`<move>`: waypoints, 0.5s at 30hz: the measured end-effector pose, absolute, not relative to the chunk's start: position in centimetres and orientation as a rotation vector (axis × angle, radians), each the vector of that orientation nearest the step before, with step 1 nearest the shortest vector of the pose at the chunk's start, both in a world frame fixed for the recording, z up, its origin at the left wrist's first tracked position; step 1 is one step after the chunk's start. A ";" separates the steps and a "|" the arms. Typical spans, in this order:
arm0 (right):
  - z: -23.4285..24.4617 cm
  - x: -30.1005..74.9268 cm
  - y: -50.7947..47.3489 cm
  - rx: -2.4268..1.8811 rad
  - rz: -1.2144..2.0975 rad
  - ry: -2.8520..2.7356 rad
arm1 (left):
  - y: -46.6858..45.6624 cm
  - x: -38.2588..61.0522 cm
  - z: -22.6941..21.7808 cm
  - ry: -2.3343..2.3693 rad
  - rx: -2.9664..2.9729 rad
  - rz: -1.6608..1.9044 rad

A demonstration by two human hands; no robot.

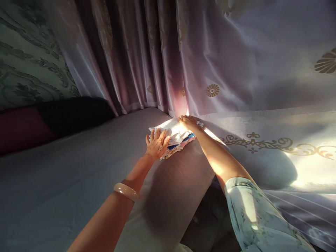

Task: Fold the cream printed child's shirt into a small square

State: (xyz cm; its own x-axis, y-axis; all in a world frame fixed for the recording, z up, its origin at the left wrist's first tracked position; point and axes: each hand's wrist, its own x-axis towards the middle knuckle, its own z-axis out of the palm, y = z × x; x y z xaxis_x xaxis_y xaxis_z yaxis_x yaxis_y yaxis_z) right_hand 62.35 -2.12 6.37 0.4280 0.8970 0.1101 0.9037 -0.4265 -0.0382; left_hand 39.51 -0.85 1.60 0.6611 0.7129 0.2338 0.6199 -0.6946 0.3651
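A small stack of folded cloths [174, 130] lies near the far corner of the pale sheeted bed [105, 168]. Its top layer is white and sunlit; blue, pink and patterned edges show below. My left hand [156, 144] rests on the near left side of the stack, palm down with fingers spread. Across the far right part of the stack lies my right hand [189, 123], palm down, its fingers stretched out and close together. A pale bangle [126, 191] circles my left wrist.
Shiny mauve curtains [162, 59] hang down to the bed's far edge. A dark, rounded padded item [76, 115] sits at the left by the green patterned wall [28, 59]. On the right is pale fabric with a gold scroll pattern [262, 143]; a dark gap [210, 217] lies below.
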 end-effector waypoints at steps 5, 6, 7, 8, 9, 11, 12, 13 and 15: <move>6.3 58.0 -1.6 -2.398 -0.154 -1.667 | 0.0 35.7 1.0 1.152 2.541 0.644; 6.1 57.1 -1.6 -2.370 -0.147 -1.706 | 0.3 34.6 0.8 1.170 2.527 0.647; 5.9 56.2 -1.6 -2.351 -0.146 -1.735 | 0.6 33.3 0.4 1.186 2.518 0.644; 5.6 55.5 -1.7 -2.340 -0.147 -1.756 | 1.0 31.9 0.1 1.205 2.512 0.635; 5.4 54.9 -1.8 -2.336 -0.146 -1.772 | 1.5 30.5 -0.3 1.227 2.509 0.620; 5.0 54.3 -2.0 -2.345 -0.150 -1.779 | 2.5 27.1 -1.1 1.296 2.498 0.565; 4.9 54.3 -2.0 -2.351 -0.151 -1.778 | 3.0 25.3 -1.5 1.346 2.482 0.529; 4.9 54.4 -1.9 -2.356 -0.150 -1.776 | 3.6 23.4 -1.9 1.401 2.457 0.496; 4.9 54.8 -1.8 -2.366 -0.146 -1.775 | 4.5 19.4 -2.5 1.513 2.381 0.456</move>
State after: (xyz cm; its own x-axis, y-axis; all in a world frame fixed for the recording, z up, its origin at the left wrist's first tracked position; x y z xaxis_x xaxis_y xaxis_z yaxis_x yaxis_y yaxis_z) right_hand 54.79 -1.77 4.91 0.2825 0.9412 0.1855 0.9588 -0.2711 -0.0844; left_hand 19.37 4.49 -2.46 0.4004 0.9094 0.1123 0.8200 -0.4103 0.3991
